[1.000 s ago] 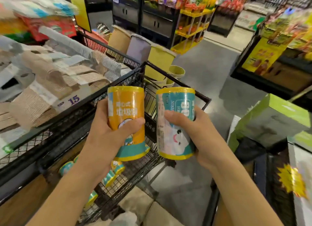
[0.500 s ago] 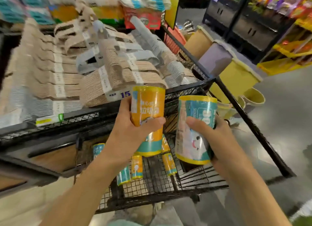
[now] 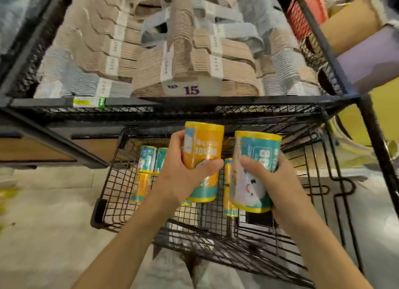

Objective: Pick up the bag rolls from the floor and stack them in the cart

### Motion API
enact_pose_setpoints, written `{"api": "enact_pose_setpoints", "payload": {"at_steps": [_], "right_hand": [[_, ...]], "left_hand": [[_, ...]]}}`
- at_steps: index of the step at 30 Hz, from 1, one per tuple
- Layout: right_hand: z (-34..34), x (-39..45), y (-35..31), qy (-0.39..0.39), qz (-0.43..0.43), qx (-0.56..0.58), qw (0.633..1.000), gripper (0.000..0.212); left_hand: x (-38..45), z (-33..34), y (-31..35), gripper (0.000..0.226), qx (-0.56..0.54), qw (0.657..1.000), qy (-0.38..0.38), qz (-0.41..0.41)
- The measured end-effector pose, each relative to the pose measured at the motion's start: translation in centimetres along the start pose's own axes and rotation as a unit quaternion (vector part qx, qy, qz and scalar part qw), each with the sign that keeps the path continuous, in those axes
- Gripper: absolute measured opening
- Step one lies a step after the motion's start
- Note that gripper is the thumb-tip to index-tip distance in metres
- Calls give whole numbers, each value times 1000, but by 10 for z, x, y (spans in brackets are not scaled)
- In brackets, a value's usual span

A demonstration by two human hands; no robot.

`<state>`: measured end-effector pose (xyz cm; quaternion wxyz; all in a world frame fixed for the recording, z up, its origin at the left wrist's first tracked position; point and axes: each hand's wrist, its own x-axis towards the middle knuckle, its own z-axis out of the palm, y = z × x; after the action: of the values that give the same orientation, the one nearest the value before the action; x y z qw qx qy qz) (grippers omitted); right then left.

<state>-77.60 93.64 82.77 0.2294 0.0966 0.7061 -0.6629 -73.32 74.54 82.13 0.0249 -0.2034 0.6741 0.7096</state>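
My left hand (image 3: 181,176) grips an orange bag roll (image 3: 203,150), thumb curled across its front and fingers wrapped behind it. The roll is a stubby cylinder held upright, orange over most of its body with a teal band near the bottom, yellow rims at both ends, white characters printed on the orange and a white label strip along its left edge. My right hand (image 3: 278,181) grips a teal bag roll (image 3: 254,170) just beside it, thumb pressed over the front, the other fingers curled round the far side. This one is teal at the top with white lettering, paler below with a white cartoon face, and yellow-rimmed as well; it tilts slightly to the right. The two rolls stand close together without touching, both held above the cart.

The wire cart (image 3: 112,191) is a black mesh basket below my hands. Several more rolls lie on its mesh floor: a teal pair (image 3: 151,159) side by side at the back left, an orange one (image 3: 142,187) in front of them, and more (image 3: 228,193) showing in the gap between my hands.

Beyond the cart, a black mesh shelf bin (image 3: 28,73) holds banded stacks of hangers (image 3: 194,58), beige and grey, with a white tag (image 3: 191,90) reading 15 at the front.
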Motion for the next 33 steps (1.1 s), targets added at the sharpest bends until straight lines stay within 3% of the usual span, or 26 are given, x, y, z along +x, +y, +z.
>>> {"api": "enact_pose_setpoints", "payload": {"at_steps": [6,11,15,17,19,24,31,33], "right_hand": [[4,46,59,7,32,-19,999,76],[5,89,123,26,69,-72,995,68],[5,124,190,32,98,-147,984,45],[5,139,222,23,107,-180,978,43],[5,153,253,17,121,-194,973,53],[8,184,313,25,152,-261,953,72],[13,209,358,40,169,-363,915,113],[15,213,363,41,175,-378,908,111]], "left_hand": [[32,2,-69,62,29,998,17,-58],[61,4,-140,66,73,991,28,-106],[82,5,-211,61,138,981,47,-127],[91,5,-245,60,182,971,55,-143],[102,5,-277,63,229,960,51,-155],[126,3,-332,110,328,929,25,-170],[138,-3,-365,93,359,916,22,-178],[137,-6,-367,94,353,919,27,-173]]}}
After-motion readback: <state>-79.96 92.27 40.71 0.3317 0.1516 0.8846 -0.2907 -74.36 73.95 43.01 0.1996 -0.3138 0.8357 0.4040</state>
